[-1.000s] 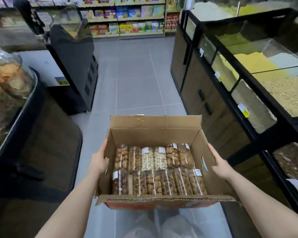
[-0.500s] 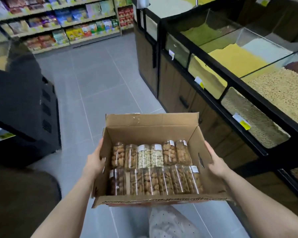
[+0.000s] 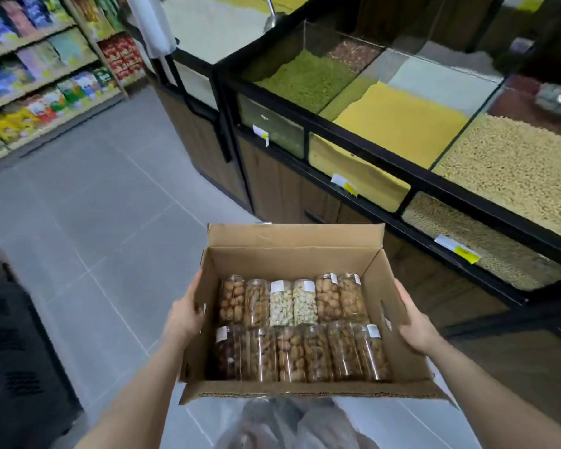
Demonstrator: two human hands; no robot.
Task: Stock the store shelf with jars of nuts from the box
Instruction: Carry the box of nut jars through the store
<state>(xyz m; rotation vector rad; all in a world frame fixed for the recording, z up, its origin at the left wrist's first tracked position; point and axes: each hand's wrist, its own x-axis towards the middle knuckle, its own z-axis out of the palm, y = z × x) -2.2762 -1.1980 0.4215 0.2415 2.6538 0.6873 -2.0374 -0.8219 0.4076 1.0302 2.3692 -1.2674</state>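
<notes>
Jar labels unreadable. Left hand [image 3: 184, 314] and right hand [image 3: 413, 322] clamp the box [image 3: 292, 251] walls; jars of nuts [image 3: 300, 328] lie between (two rows). Grain bins [image 3: 402, 124] beyond the right hand.

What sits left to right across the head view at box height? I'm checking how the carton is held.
Person's left hand → open brown cardboard box of clear plastic nut jars → person's right hand.

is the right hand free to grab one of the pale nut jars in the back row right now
Probably not yet. The right hand and left hand both press the sides of the box, carrying it. The pale nut jars lie uncovered, so nothing else blocks them.
</notes>
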